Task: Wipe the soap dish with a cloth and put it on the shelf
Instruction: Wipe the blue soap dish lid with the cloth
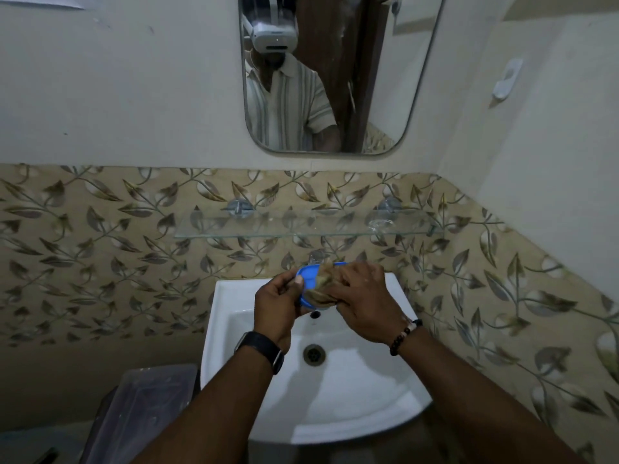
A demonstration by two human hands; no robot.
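Note:
A blue soap dish [308, 278] is held above the white sink [234, 316], tilted up on edge. My left hand [278, 304] grips its left rim with thumb and fingers. My right hand [363, 301] presses a crumpled brown cloth [323, 289] against the inside of the dish, covering most of it. A glass shelf [301, 227] is fixed to the tiled wall just above and behind the hands; nothing stands on it except a small clear item at its right end.
A mirror [378, 78] hangs above the shelf. A tap [316, 257] sits partly hidden behind the dish. The sink's drain [314, 353] lies below the hands. A clear plastic bin [144, 410] stands at the lower left beside the sink.

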